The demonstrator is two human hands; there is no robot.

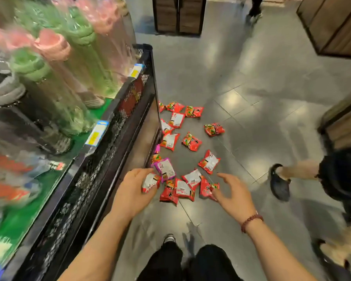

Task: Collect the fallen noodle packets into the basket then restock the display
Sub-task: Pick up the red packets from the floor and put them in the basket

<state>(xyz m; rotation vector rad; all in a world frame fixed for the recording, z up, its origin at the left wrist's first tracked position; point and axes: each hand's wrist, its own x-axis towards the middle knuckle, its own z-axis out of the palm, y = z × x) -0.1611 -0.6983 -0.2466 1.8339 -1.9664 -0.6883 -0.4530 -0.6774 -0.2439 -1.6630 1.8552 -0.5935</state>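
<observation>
Red noodle packets (191, 141) lie scattered on the tiled floor (255, 122) beside a black mesh display (114, 128). The left hand (134, 189) grips a red-and-white packet (150, 182); the right hand (235, 196), fingers spread, meets a red packet (206, 188), grip unclear.

Black mesh rack (109, 138) walls off the left; packets (191, 141) crowd the floor (251, 88) beside it, open tiles to the right, another person's shoe (279, 183) close by.

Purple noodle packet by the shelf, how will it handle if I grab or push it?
The purple noodle packet looks like puffy film, so it is probably floppy rather than stiff. Likely light: the left hand grips a similar red packet with fingers alone. On the glossy floor it should slide, not roll.
</observation>
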